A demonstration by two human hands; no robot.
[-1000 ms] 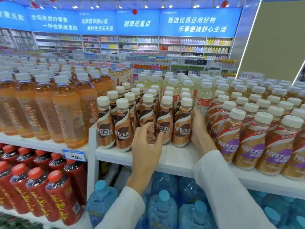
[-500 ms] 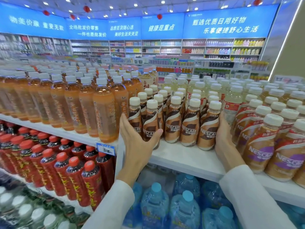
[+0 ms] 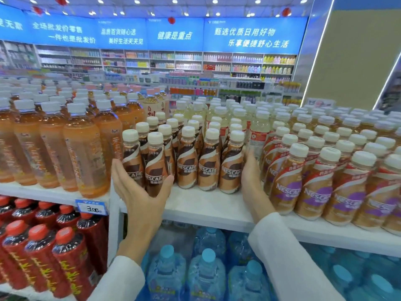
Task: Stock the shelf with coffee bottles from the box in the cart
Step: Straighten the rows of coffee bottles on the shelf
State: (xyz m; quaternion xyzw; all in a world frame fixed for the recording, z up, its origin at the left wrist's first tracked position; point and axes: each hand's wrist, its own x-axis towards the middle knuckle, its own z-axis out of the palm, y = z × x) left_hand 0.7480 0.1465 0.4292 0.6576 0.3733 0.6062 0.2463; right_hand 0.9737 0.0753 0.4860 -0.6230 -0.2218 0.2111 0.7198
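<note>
A cluster of brown-label Nescafe coffee bottles with cream caps stands upright on the white shelf. My left hand cups the cluster's front left corner: straight fingers lie along the left bottle and the thumb presses the front bottle. My right hand lies flat against the rightmost brown bottle, wedged between it and the purple-label bottles. Neither the box nor the cart is in view.
Purple-label Nescafe bottles fill the shelf to the right, tall orange tea bottles the left, pale drinks behind. Below sit red-capped dark bottles, blue water jugs and a price tag.
My left hand slid from the front middle of the brown bottles to their left side. The right hand stayed against the right side, so both hands now bracket the cluster.
</note>
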